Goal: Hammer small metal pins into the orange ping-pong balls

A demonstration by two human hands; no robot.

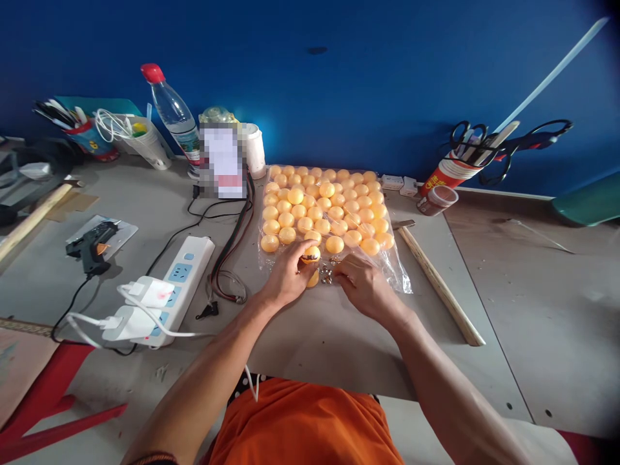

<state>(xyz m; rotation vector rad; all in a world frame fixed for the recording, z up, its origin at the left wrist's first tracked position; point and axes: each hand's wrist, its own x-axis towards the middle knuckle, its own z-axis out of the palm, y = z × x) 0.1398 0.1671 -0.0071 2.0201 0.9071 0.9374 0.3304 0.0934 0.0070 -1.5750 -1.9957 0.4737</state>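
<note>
My left hand (289,276) is closed around an orange plastic ball (311,252) that looks like a table tennis ball. Dark marks or small parts show along this ball's lower edge, too small to make out. Just below it, another orange ball (313,279) lies against my fingers. My right hand (367,285) is curled on the table with thumb and fingertips together; what they pinch is hidden. Small shiny metal pieces (327,274) lie in a little pile between the hands. Behind them, many orange balls (334,212) rest in rows on a clear plastic bag (401,274).
A hammer (440,284) lies to the right, near a red cup (451,169) of scissors and tools. On the left are a white power strip (186,261) with chargers, a glue gun (92,245) and loose cables. A bottle (177,119) and a phone (223,158) stand behind.
</note>
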